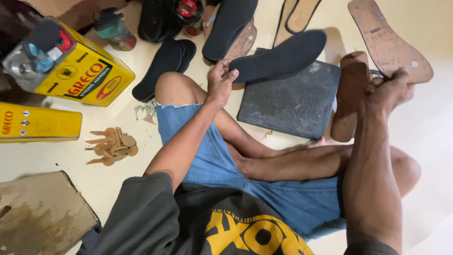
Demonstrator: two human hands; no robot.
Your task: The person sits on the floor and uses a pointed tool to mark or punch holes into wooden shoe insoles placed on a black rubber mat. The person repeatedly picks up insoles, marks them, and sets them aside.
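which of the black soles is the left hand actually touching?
The long black sole lying across the top edge of the dark square mat; the left hand pinches its near tip. The other black soles lie farther back, untouched.

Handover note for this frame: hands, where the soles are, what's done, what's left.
Left hand: fingers on the heel end of a black sole lying across the edge of the dark grey mat.
Right hand: gripping a brown sole, held on edge above the mat's right side.
Nearby: another brown sole on the floor beyond the right hand, more black soles by the knee, yellow glue can at left, small tan cut-outs on the floor.
Done: the two soles are in hand.
Left: they are still apart, not joined.
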